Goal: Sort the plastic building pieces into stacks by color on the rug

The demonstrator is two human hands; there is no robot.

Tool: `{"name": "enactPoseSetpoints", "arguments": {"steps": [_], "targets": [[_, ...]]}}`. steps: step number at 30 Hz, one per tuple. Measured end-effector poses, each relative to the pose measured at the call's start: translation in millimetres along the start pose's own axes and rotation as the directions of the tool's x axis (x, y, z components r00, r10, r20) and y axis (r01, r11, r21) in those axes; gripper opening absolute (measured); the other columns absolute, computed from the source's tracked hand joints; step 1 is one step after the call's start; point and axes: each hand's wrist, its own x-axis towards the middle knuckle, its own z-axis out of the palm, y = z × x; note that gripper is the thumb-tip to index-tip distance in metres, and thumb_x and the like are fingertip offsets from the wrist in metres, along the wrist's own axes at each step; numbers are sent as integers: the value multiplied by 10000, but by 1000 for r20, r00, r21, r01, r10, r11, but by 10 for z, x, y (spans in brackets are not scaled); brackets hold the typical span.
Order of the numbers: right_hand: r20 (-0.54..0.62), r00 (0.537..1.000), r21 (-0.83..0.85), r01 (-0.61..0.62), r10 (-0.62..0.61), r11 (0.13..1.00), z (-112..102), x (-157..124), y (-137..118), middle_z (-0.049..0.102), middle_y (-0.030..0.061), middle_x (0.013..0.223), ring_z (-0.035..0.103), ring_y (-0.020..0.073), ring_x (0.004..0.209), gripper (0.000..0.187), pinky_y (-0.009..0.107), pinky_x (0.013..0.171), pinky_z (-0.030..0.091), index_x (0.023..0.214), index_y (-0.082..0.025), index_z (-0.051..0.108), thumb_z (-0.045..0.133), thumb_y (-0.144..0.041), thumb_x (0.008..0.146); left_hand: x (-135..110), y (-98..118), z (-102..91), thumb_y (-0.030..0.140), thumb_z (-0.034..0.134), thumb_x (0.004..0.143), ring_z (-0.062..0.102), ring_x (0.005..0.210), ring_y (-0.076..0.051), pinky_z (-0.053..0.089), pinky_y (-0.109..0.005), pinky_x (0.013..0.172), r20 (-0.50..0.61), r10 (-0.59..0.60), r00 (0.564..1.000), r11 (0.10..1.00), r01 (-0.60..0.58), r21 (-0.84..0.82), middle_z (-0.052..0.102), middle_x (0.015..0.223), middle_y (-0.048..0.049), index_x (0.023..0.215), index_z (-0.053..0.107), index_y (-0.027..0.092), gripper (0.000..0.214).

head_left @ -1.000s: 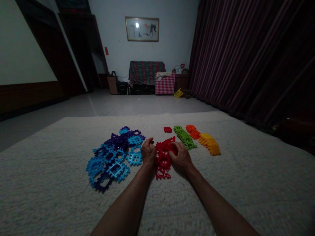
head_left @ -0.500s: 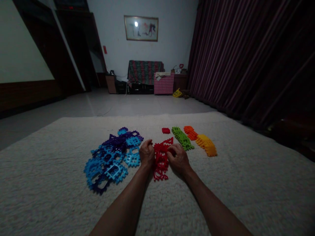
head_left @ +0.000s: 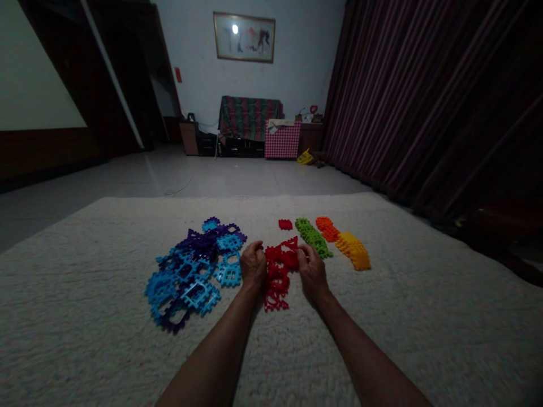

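Note:
Toothed red plastic building pieces [head_left: 276,282] lie in a loose heap between my hands on the pale mat. My right hand [head_left: 313,270], at the heap's upper right, pinches a red building piece [head_left: 291,259] by its right edge. Against the left side of the heap is my left hand [head_left: 253,264], its fingers curled; what they grip, if anything, is hidden. Just left of that hand, light-blue window-like pieces [head_left: 229,276] border a big pile of blue and purple pieces [head_left: 199,246].
Beyond the heap sits a small red stack [head_left: 285,224]. To the right are a green row [head_left: 313,237], an orange stack [head_left: 327,228] and a yellow stack [head_left: 354,250] of pieces. All rest on the mat [head_left: 127,220]; a dark curtain [head_left: 407,102] hangs at right.
My right hand has shifted slightly right, now with a red piece between its fingers, drawn out toward the right of the heap. My left hand has stayed in place. The view has tilted down slightly.

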Motion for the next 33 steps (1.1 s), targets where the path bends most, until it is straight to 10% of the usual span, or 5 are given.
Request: {"name": "enactPoseSetpoints", "arguments": {"steps": [33], "targets": [[317, 936, -290, 246, -150, 925, 23, 66, 56, 674, 130, 1036, 604, 249, 999, 314, 422, 955, 483, 1097, -145, 649, 512, -200, 820, -22, 42, -7, 152, 450, 808, 695, 984, -211, 522, -337, 952, 23, -35, 999, 999, 36, -31, 763, 1007, -90, 1013, 747, 148, 361]]}}
